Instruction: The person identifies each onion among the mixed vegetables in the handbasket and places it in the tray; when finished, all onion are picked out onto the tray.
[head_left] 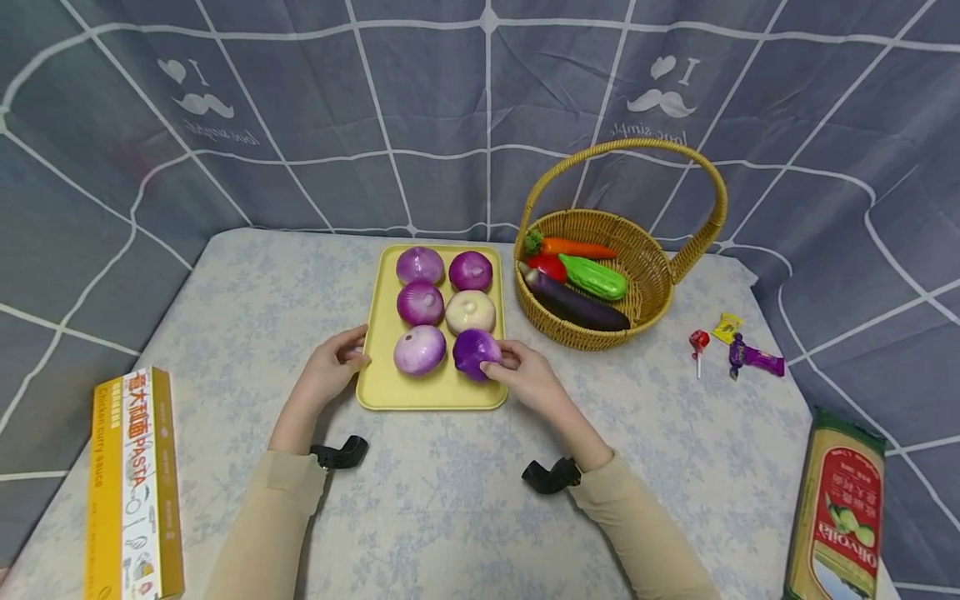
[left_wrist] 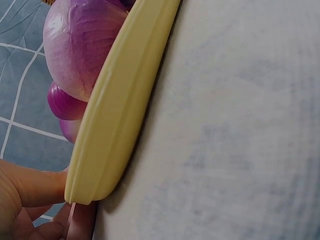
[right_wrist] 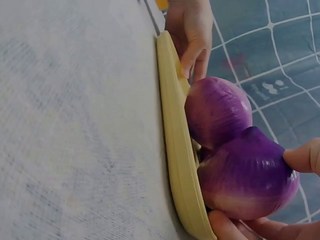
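Note:
On a pale yellow tray point(head_left: 431, 398) lie several onions, in two columns. My right hand point(head_left: 528, 375) holds the dark purple onion point(head_left: 474, 353) at the tray's near right, thumb on one side and fingers on the other, as the right wrist view confirms. Beside it sits a paler purple onion point(head_left: 420, 350). Behind these are a white onion point(head_left: 470, 312) and more purple onions point(head_left: 420, 302). At the tray's left edge, my left hand point(head_left: 333, 362) grips the rim between thumb and fingers; the left wrist view shows the thumb point(left_wrist: 42, 187) against the tray's side.
Right of the tray stands a wicker basket point(head_left: 660, 312) with a tall handle, holding a carrot, eggplant, green vegetable and red one. Farther right lie a lollipop point(head_left: 699, 340) and wrapped candies point(head_left: 757, 358). A pasta box point(head_left: 135, 492) lies left, an Olivoilà packet point(head_left: 840, 508) right.

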